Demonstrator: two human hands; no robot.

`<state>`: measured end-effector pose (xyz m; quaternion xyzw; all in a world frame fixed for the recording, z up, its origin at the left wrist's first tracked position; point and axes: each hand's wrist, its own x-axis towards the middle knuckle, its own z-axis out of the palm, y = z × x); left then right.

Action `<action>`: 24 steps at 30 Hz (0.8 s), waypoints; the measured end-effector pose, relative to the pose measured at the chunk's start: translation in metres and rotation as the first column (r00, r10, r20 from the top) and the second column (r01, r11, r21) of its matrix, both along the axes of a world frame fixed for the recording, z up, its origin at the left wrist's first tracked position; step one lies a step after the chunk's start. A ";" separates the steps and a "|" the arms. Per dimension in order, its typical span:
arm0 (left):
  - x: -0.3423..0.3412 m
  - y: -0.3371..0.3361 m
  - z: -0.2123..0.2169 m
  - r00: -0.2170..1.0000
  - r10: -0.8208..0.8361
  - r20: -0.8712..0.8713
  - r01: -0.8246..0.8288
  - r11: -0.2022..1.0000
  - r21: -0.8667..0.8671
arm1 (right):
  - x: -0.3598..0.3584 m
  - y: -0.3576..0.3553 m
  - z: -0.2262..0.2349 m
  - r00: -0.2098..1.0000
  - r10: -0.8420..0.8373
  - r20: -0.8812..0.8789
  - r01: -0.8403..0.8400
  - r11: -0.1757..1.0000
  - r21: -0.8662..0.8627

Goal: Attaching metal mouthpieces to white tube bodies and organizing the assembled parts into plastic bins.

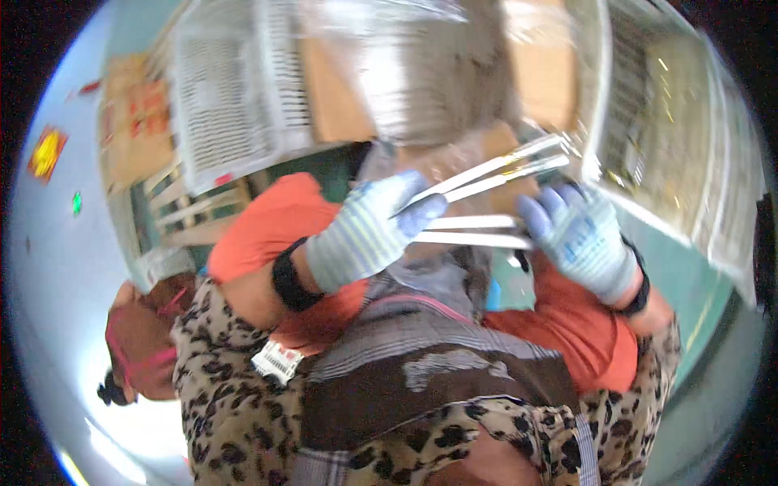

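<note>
Several slim white sticks [474, 221], some with shiny, gold-coloured parts, fan out from my left hand [365, 227]. That hand wears a striped pale-blue glove and is closed round them over my lap. My right hand [587, 239], gloved alike, is just right of the sticks, its fingers apart and slightly bent. The lower sticks end close by its fingertips; whether they touch is too blurred to tell. Below the hands, clear plastic wrap [425, 271] lies across my lap.
A plastic-wrapped stack [438, 73] stands straight ahead beside cardboard. White slatted crates stand at left [223, 89] and right [604, 121], the right one holding thin shiny pieces. A wooden pallet [198, 211] is at left. Another person [150, 340] is behind on the left.
</note>
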<state>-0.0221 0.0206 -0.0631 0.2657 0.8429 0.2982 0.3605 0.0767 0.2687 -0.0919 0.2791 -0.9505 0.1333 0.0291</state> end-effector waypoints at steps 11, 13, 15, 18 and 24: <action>-0.107 -0.070 0.074 0.927 0.325 -0.186 -0.291 0.938 0.190 | -0.035 -0.017 -0.007 0.966 -0.148 0.210 0.173 0.979 -0.106; -0.147 -0.117 0.084 0.905 0.390 -0.170 -0.381 0.921 0.082 | -0.035 -0.019 -0.003 0.943 -0.178 0.280 0.229 0.960 -0.160; -0.183 -0.178 0.082 0.883 0.447 -0.140 -0.458 0.887 -0.058 | -0.035 -0.019 -0.007 0.942 -0.196 0.271 0.258 0.942 -0.215; -0.216 -0.275 0.062 0.830 0.556 -0.037 -0.553 0.815 -0.175 | -0.037 -0.021 -0.005 0.907 -0.254 0.335 0.356 0.889 -0.288; -0.277 -0.327 -0.016 0.869 0.491 0.053 -0.450 0.831 -0.326 | -0.042 -0.013 -0.009 0.794 -0.290 0.535 0.482 0.836 -0.262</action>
